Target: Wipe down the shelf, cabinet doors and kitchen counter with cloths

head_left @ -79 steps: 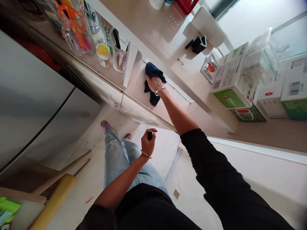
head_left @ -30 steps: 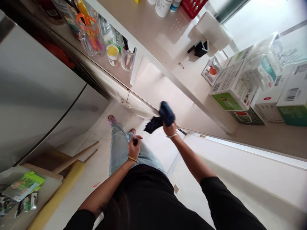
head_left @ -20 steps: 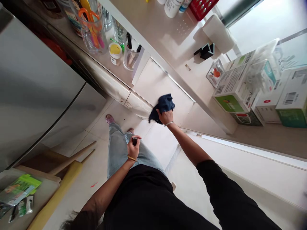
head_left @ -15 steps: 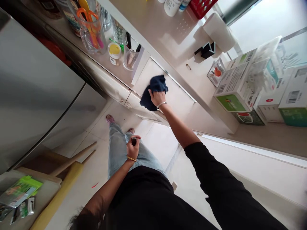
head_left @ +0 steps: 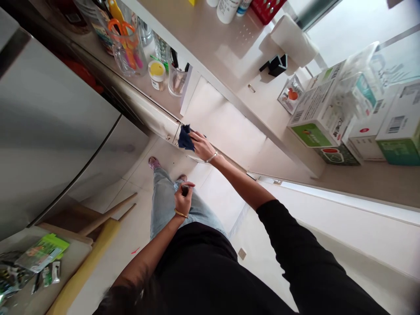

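Note:
My right hand [head_left: 203, 148] has its fingers on a dark blue cloth [head_left: 185, 138] and presses it against the front edge of the lower white shelf [head_left: 216, 111]. Most of the cloth hangs to the left of the fingertips. Held low in front of my jeans, my left hand [head_left: 182, 203] is closed around a small dark object [head_left: 185, 190] with a squared end. The rest of that object is hidden in the fist.
Left along the shelf stand a clear cup with orange scissors [head_left: 126, 39], a yellow-lidded jar [head_left: 156, 74] and a clear cup of utensils [head_left: 177, 81]. Boxes [head_left: 315, 131] and a paper roll [head_left: 292, 41] occupy the upper shelf. A silver appliance [head_left: 62, 113] is on the left.
My right hand has drawn the cloth from the shelf surface down and left to its front edge. The cloth looks more bunched. My left hand keeps its grip in nearly the same place.

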`<state>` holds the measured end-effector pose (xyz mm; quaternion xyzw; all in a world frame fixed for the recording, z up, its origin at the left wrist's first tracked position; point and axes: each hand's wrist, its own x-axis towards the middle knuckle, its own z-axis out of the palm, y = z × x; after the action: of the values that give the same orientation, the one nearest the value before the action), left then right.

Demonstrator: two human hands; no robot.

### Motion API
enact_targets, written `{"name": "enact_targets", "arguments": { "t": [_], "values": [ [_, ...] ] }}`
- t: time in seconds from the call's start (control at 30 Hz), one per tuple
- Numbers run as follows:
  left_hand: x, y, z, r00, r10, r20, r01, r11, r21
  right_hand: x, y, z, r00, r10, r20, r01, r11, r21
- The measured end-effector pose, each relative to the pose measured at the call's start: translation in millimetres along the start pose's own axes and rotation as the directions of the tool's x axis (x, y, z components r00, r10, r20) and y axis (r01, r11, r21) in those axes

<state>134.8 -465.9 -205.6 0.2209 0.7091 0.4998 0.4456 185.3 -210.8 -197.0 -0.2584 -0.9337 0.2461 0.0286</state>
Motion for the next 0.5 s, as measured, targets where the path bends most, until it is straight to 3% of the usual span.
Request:
{"name": "enact_targets", "arguments": {
  "t": [0.1, 0.17, 0.23, 0.33, 0.5],
  "values": [
    [4.9, 3.8, -10.7, 0.998, -0.016, -0.053, 0.014, 1.0, -0.025, -34.4, -5.5, -3.9, 0.965, 0.13, -0.228, -0.131, 0.991, 0.012],
    [8.3, 4.2, -17.2, 0.995, -0.025, -0.101, 0.022, 0.999, -0.025, -38.9, -8.8, -0.9, 0.954, 0.158, -0.256, -0.166, 0.986, -0.012],
    [10.4, 4.3, -21.7, 0.992, -0.022, -0.128, 0.02, 1.0, -0.015, -20.7, -18.1, 5.1, 0.971, 0.112, -0.211, -0.123, 0.991, -0.042],
    [11.0, 5.3, -26.8, 0.991, -0.001, -0.137, 0.002, 1.0, 0.008, 48.6, -47.1, 11.2, 0.978, 0.028, -0.206, -0.047, 0.995, -0.087],
    [11.2, 8.6, -39.5, 0.987, 0.023, -0.157, -0.011, 0.997, 0.072, 220.4, -101.5, 9.7, 0.946, -0.235, -0.223, 0.196, 0.963, -0.186]
  ]
}}
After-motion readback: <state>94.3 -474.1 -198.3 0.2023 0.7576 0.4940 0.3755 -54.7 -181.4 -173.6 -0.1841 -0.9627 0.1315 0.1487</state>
